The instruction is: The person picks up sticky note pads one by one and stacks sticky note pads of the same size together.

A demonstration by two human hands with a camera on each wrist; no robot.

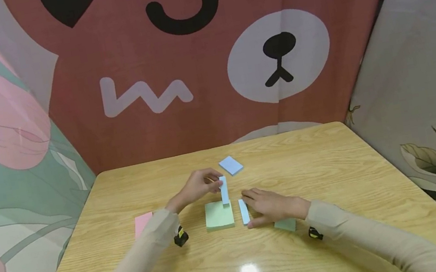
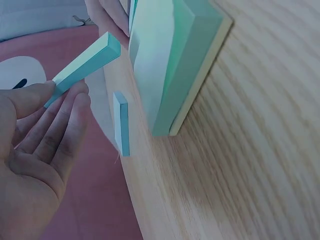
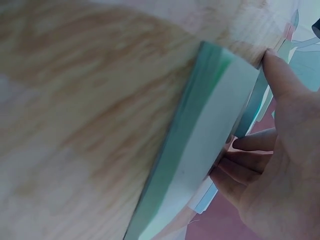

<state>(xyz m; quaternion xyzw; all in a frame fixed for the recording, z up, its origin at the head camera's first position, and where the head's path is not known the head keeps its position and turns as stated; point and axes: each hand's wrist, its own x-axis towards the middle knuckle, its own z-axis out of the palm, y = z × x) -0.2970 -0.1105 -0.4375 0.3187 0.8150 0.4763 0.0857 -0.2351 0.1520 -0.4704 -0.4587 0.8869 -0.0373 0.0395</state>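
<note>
Above the far right corner of a square green sticky-note pad (image 1: 219, 215), the left hand (image 1: 201, 184) pinches a narrow blue note pad (image 1: 224, 191) near one end between thumb and fingertips. Its palm shows toward the left wrist camera, the fingers lie close together, and the narrow pad's free end slants up past them in that view, raised off the table. Across from it, the right hand (image 1: 270, 205) lies low, palm toward the table, its thumb and index finger set apart to grip a second narrow blue pad (image 1: 244, 212) by its two ends. This one lies just beside the square pad's right side; the remaining fingers bend slightly beyond it.

Both forearms, in beige sleeves (image 1: 132, 270), angle inward from the lower corners. Under the right wrist a smaller green pad (image 1: 286, 225) is partly covered. A pink pad (image 1: 143, 222) sits partly behind the left forearm, and a blue rectangular pad (image 1: 230, 165) lies farther back, turned at an angle. Everything rests on a wood-grain table (image 1: 313, 163), with a bear-face curtain (image 1: 205, 61) behind.
</note>
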